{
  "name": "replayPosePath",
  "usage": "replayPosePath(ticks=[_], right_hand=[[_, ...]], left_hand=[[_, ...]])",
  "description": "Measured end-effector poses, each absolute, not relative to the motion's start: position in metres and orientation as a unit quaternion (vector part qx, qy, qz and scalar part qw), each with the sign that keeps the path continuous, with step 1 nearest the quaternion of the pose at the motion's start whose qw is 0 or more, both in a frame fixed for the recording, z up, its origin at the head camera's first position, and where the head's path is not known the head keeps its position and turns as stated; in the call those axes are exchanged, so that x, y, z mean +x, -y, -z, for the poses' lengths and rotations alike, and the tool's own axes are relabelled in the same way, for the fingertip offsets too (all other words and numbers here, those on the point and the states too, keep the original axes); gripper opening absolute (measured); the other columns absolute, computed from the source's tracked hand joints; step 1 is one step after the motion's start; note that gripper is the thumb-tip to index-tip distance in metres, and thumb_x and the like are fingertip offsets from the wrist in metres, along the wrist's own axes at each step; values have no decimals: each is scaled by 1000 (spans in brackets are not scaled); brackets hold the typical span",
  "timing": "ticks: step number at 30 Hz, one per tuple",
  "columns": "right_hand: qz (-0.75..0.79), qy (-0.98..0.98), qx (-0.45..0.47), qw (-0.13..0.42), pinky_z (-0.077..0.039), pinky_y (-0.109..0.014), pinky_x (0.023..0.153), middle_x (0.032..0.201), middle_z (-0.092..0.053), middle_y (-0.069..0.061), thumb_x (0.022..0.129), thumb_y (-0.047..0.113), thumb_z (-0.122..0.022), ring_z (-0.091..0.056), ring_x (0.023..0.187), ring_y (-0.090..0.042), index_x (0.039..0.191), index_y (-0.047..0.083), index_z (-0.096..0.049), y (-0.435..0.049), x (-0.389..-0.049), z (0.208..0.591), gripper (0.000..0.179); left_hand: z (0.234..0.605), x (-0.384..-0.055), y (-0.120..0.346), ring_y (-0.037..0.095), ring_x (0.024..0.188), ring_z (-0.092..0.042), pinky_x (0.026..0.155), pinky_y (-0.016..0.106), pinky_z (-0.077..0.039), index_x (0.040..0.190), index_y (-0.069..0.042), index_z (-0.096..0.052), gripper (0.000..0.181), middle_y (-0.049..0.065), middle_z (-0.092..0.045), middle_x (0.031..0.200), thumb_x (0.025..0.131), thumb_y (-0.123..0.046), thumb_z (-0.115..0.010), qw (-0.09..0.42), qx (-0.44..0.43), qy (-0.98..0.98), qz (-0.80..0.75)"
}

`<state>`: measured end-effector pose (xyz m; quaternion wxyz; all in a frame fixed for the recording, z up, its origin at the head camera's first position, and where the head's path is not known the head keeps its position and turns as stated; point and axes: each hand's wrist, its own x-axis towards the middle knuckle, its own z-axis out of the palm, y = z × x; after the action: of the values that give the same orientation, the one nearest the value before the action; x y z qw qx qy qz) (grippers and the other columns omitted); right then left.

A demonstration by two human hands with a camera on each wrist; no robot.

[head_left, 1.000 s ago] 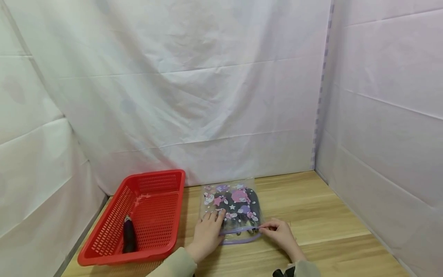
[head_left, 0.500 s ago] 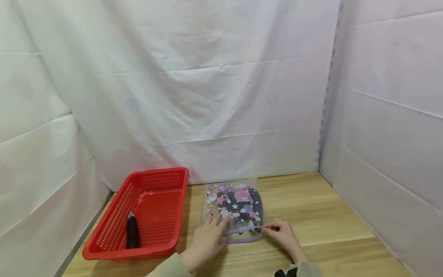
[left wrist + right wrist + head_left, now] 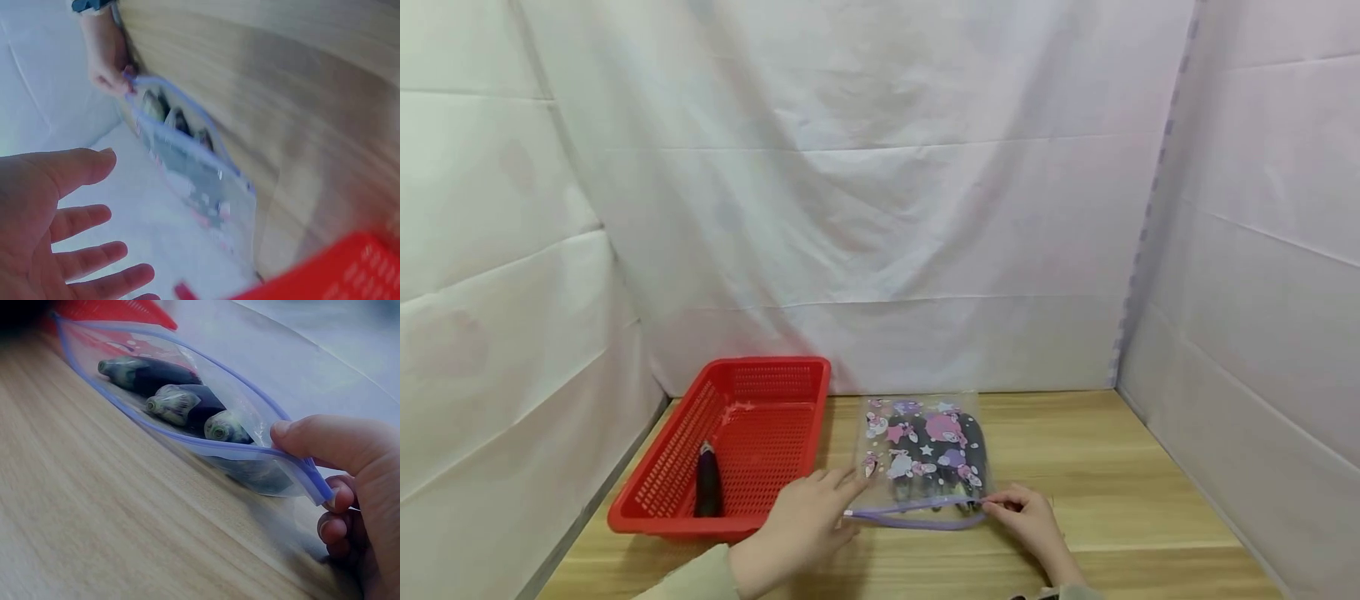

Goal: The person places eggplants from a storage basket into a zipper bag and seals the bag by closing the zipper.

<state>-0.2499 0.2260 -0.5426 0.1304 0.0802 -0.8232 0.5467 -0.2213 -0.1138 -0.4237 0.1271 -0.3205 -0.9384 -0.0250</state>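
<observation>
A clear zip bag (image 3: 940,429) printed with pink and purple figures lies flat on the table, its purple-edged mouth gaping toward me. Three dark eggplants (image 3: 159,372) show inside it, stem ends at the mouth. Thumb and fingers of my right hand (image 3: 1026,518) pinch the right corner of the purple zip strip. My left hand (image 3: 801,518), fingers spread and holding nothing, hovers between the bag's left corner and the red basket (image 3: 673,527). One more eggplant (image 3: 707,483) lies in the basket's left part.
The wooden table (image 3: 1120,500) reaches back to a white cloth (image 3: 887,233) hung behind it. More white cloth hangs along the left and right sides. The basket stands left of the bag with a strip of table between them.
My left hand has come off the bag and moved left toward the basket. The bag's mouth gapes wider. My right hand keeps its pinch on the corner. The head view has turned slightly left.
</observation>
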Motion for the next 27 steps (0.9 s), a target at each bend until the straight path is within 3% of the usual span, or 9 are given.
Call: replayPosePath(ticks=[5, 10, 20, 27], right_hand=[[-549, 822, 72, 130, -37, -24, 54, 62, -53, 4, 73, 1, -80, -43, 59, -7, 77, 6, -76, -230, -260, 560, 8], [-551, 822, 67, 126, -38, -23, 55, 63, -54, 7, 72, 5, -82, -45, 60, -6, 77, 12, -77, -236, -266, 575, 10], [-556, 816, 75, 141, -38, -23, 55, 62, -55, 8, 71, 6, -83, -45, 59, -6, 76, 12, -77, -235, -265, 576, 10], [-550, 814, 91, 162, -37, -24, 53, 61, -53, 6, 70, 2, -82, -44, 59, -6, 75, 9, -76, -234, -263, 577, 10]], left_hand=[[404, -220, 133, 23, 92, -63, 61, 37, -53, 118, -20, -67, 49, 5, -63, 116, 74, -36, -81, 148, -292, 945, 24], [386, -230, 153, 19, 86, -63, 58, 34, -52, 114, -18, -69, 44, 2, -62, 112, 75, -32, -82, 133, -252, 958, 27], [361, -280, 206, 28, 88, -64, 72, 45, -54, 121, -7, -65, 49, 13, -62, 112, 79, -28, -80, 69, -160, 982, 67], [368, -309, 245, 38, 100, -61, 83, 53, -49, 119, 2, -63, 50, 21, -62, 113, 79, -24, -79, 26, -116, 988, 100]])
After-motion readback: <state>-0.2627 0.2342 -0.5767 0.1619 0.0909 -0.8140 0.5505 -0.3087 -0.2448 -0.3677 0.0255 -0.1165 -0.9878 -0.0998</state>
